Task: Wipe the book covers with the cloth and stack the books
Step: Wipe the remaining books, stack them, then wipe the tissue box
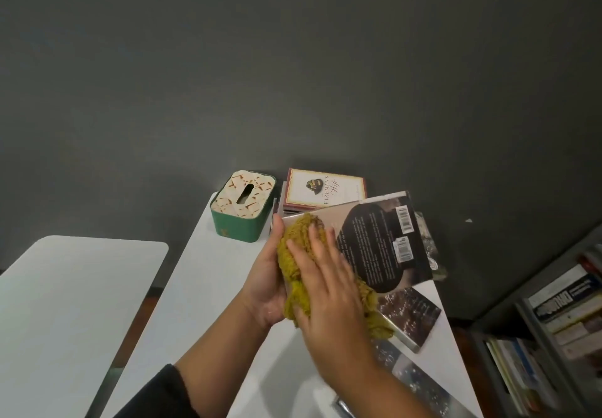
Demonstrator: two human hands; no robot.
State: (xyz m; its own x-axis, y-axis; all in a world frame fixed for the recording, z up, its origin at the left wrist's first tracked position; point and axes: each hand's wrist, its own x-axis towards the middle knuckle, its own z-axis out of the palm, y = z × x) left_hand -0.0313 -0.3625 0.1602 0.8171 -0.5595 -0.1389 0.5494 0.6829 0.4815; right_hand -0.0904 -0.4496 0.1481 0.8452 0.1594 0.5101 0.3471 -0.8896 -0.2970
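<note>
My left hand (pixel 265 282) grips the left edge of a paperback (pixel 379 241), held tilted above the white table (pixel 202 287) with its dark back cover and barcodes facing me. My right hand (pixel 329 294) lies flat, fingers straight, pressing a mustard-yellow cloth (pixel 298 238) onto that cover. Behind it a stack of books (pixel 324 189) lies against the wall, a white-covered one on top. A dark book (pixel 412 316) lies flat under the cloth's right end, and another dark book (pixel 420 382) lies nearer me, partly hidden by my right forearm.
A green tissue box (pixel 242 207) with a cream patterned lid stands at the table's far left corner. A second white table (pixel 71 303) sits to the left across a gap. A grey shelf of books (pixel 553 326) stands at the right. A dark wall is behind.
</note>
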